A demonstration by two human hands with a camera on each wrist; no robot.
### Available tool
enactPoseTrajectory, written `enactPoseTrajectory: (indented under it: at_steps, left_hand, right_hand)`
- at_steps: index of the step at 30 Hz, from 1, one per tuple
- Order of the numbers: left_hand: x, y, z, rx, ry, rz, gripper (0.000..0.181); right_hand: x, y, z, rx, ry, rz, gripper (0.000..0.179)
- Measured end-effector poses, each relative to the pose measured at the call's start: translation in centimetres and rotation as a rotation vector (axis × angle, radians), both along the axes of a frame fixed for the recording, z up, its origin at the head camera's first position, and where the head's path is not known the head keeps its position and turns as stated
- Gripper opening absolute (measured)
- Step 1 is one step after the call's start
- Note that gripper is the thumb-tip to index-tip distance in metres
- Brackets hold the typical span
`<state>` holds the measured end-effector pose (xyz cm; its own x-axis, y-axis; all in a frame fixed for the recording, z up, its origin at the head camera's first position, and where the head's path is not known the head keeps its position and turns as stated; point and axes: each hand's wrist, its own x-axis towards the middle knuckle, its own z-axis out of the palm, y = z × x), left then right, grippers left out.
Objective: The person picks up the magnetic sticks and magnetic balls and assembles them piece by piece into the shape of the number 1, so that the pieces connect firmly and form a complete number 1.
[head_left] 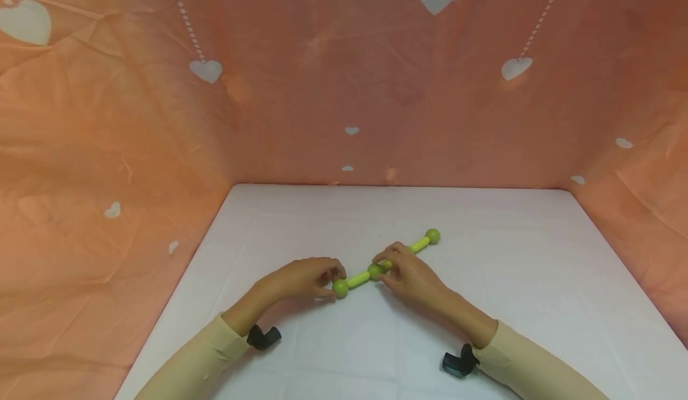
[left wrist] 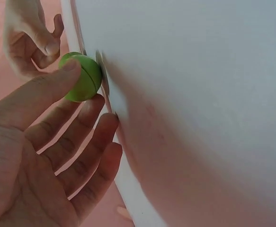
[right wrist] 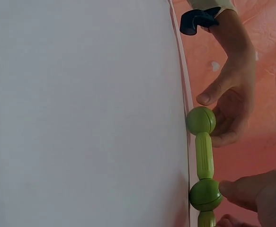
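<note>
A straight chain of green balls and yellow-green ribbed rods lies slantwise on the white table. At its near left end, my left hand (head_left: 309, 277) pinches the end ball (left wrist: 85, 78) between thumb and fingers, the other fingers spread loosely below. A rod (head_left: 358, 279) joins that ball to a second ball (head_left: 375, 271). Around this second ball my right hand (head_left: 411, 274) curls, its thumb against the side in the right wrist view. Beyond the right hand, another rod (head_left: 420, 244) leads to the far end ball (head_left: 432, 236). The right hand hides part of the chain between.
The white-covered table (head_left: 484, 227) is bounded by orange cloth walls (head_left: 322, 89) with white hearts at the back and sides. Black wrist mounts (head_left: 263, 337) sit at the cuffs of both beige sleeves (head_left: 204, 358).
</note>
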<state>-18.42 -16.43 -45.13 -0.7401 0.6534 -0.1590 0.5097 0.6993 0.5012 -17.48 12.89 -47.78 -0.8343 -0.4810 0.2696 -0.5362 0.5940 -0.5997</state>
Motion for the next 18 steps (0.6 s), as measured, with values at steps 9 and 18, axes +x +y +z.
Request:
enactPoseTrajectory:
  at_steps: [9,18]
  left_hand:
    - [0.03,-0.02,0.17,0.011,-0.037,-0.013,0.035]
    - [0.08,0.36,-0.06,0.025,-0.049,-0.041,0.034]
  right_hand:
    - [0.75,0.52,-0.21,0.005,-0.086,-0.052,0.031]
    - [0.59,0.45,-0.44,0.019,-0.16,-0.074,0.034]
